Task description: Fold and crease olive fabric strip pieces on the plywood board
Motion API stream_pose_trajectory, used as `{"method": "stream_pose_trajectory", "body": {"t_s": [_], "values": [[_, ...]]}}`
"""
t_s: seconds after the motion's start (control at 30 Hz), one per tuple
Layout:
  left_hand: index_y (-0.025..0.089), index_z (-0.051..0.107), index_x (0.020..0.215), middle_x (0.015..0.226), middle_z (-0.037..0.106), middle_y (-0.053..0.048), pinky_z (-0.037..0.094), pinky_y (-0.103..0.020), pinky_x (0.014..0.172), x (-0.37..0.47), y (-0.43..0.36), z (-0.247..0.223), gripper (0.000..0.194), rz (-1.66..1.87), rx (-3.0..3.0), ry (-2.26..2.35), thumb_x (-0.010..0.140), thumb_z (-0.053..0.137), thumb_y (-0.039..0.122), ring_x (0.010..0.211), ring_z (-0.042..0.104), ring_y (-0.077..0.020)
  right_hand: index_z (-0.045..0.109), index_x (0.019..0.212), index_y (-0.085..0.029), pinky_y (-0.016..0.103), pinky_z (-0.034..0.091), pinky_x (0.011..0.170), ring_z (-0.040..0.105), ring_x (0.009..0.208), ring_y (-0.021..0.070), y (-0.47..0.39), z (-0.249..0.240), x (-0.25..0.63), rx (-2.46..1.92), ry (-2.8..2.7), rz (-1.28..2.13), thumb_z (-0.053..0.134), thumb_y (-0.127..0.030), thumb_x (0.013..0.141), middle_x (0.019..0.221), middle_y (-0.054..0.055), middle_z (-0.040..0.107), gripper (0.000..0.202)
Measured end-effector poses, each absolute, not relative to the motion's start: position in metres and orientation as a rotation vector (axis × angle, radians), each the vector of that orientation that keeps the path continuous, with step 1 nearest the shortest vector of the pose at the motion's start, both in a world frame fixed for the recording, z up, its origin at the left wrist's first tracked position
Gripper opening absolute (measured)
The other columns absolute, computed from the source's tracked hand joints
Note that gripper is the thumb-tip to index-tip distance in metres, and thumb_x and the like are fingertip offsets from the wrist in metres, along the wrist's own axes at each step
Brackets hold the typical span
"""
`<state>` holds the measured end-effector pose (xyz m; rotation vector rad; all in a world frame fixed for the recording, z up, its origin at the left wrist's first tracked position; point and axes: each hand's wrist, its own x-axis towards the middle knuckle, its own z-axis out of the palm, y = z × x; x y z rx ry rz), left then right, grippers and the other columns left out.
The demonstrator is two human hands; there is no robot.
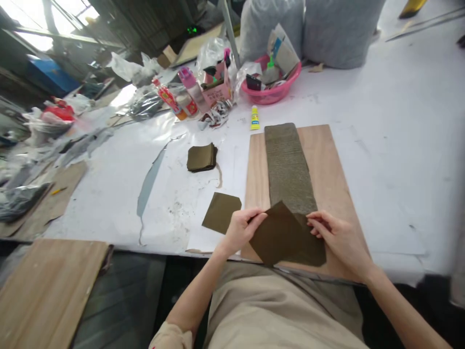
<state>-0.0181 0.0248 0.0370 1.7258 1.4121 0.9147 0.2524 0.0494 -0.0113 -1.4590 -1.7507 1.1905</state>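
My left hand (245,229) pinches the upper left edge of a dark olive fabric piece (276,232). At the right, my right hand (332,235) has its fingers closed on the edge of another dark olive piece (312,245), which the first one partly overlaps. Beneath them a long grey-brown ribbed strip (288,162) lies on a wooden board (327,165). Left of the board is a single olive piece (222,212) lying flat. Farther back sits a small stack of olive pieces (200,157).
A yellow tube (255,118) lies behind the board. Beyond it are a pink basket (272,94) with odds and ends, bottles (192,87) and large grey bags (337,34). The white table's front edge (167,251) runs close to my body. Another wooden board (47,286) is at the lower left.
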Motion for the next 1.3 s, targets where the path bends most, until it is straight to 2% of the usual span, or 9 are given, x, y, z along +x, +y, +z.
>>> {"method": "stream_pose_trajectory", "body": {"t_s": [0.2, 0.37, 0.47, 0.7, 0.77, 0.87, 0.97, 1.17, 1.3], "values": [[0.018, 0.066, 0.103, 0.086, 0.067, -0.002, 0.044, -0.023, 0.070, -0.107, 0.011, 0.017, 0.029, 1.035, 1.579, 1.952, 0.098, 0.046, 0.038, 0.079, 0.060, -0.0149, 0.065, 0.103, -0.023, 0.030, 0.054, 0.065, 0.068, 0.068, 0.0172, 0.042, -0.025, 0.252, -1.489, -1.888, 0.852, 0.049, -0.052, 0.094, 0.087, 0.003, 0.072, 0.034], [0.021, 0.065, 0.109, 0.091, 0.071, -0.005, 0.043, -0.027, 0.070, -0.141, 0.009, -0.015, 0.026, 0.695, 1.668, 2.324, 0.097, 0.045, 0.032, 0.078, 0.064, -0.0188, 0.065, 0.101, -0.023, 0.030, 0.054, 0.063, 0.068, 0.065, 0.0163, 0.044, -0.027, 0.251, -1.466, -1.926, 0.783, 0.047, -0.052, 0.095, 0.088, 0.003, 0.072, 0.035], [0.022, 0.063, 0.115, 0.094, 0.072, -0.005, 0.043, -0.027, 0.070, -0.142, 0.009, -0.019, 0.028, 0.724, 1.664, 2.329, 0.097, 0.044, 0.033, 0.079, 0.065, -0.0189, 0.065, 0.100, -0.022, 0.029, 0.054, 0.061, 0.068, 0.064, 0.0163, 0.045, -0.026, 0.250, -1.455, -1.936, 0.755, 0.047, -0.052, 0.095, 0.086, 0.003, 0.073, 0.035], [0.018, 0.063, 0.114, 0.085, 0.069, -0.002, 0.045, -0.024, 0.068, -0.147, 0.008, -0.006, 0.033, 1.151, 1.494, 2.082, 0.097, 0.045, 0.040, 0.074, 0.061, -0.0149, 0.065, 0.101, -0.022, 0.028, 0.054, 0.060, 0.068, 0.063, 0.0158, 0.046, -0.027, 0.251, -1.460, -1.926, 0.776, 0.047, -0.052, 0.095, 0.087, 0.003, 0.073, 0.035], [0.019, 0.063, 0.114, 0.084, 0.069, -0.003, 0.045, -0.024, 0.067, -0.150, 0.006, -0.007, 0.032, 1.080, 1.516, 2.116, 0.098, 0.044, 0.038, 0.073, 0.062, -0.0153, 0.065, 0.102, -0.023, 0.028, 0.054, 0.061, 0.068, 0.064, 0.0158, 0.045, -0.028, 0.252, -1.466, -1.920, 0.781, 0.048, -0.052, 0.094, 0.088, 0.003, 0.073, 0.035], [0.022, 0.066, 0.112, 0.085, 0.071, -0.003, 0.043, -0.026, 0.067, -0.150, 0.005, -0.013, 0.026, 0.764, 1.670, 2.326, 0.097, 0.047, 0.031, 0.073, 0.064, -0.0171, 0.066, 0.101, -0.023, 0.029, 0.053, 0.061, 0.067, 0.063, 0.0161, 0.045, -0.029, 0.253, -1.470, -1.927, 0.784, 0.049, -0.052, 0.094, 0.086, 0.003, 0.072, 0.035], [0.023, 0.066, 0.112, 0.096, 0.072, -0.005, 0.043, -0.027, 0.071, -0.147, 0.005, -0.020, 0.025, 0.611, 1.811, 2.434, 0.097, 0.047, 0.029, 0.081, 0.065, -0.0187, 0.066, 0.103, -0.023, 0.029, 0.053, 0.062, 0.067, 0.065, 0.0164, 0.044, -0.029, 0.253, -1.467, -1.918, 0.806, 0.049, -0.050, 0.094, 0.086, 0.003, 0.072, 0.033], [0.018, 0.067, 0.113, 0.095, 0.065, -0.008, 0.044, -0.030, 0.074, -0.145, 0.003, -0.026, 0.027, 0.602, 2.009, 2.617, 0.095, 0.053, 0.033, 0.085, 0.060, -0.0210, 0.064, 0.101, -0.023, 0.028, 0.052, 0.064, 0.065, 0.065, 0.0144, 0.043, -0.024, 0.249, -1.437, -1.948, 0.769, 0.052, -0.037, 0.095, 0.086, 0.001, 0.070, 0.020], [0.017, 0.070, 0.106, 0.099, 0.062, -0.011, 0.043, -0.036, 0.086, -0.133, 0.001, -0.020, 0.025, 0.782, 2.169, 2.573, 0.092, 0.057, 0.033, 0.096, 0.055, -0.0251, 0.063, 0.101, -0.021, 0.028, 0.051, 0.076, 0.065, 0.082, 0.0156, 0.038, -0.011, 0.243, -1.313, -2.057, 0.593, 0.050, -0.026, 0.097, 0.094, 0.003, 0.068, 0.014]]}}
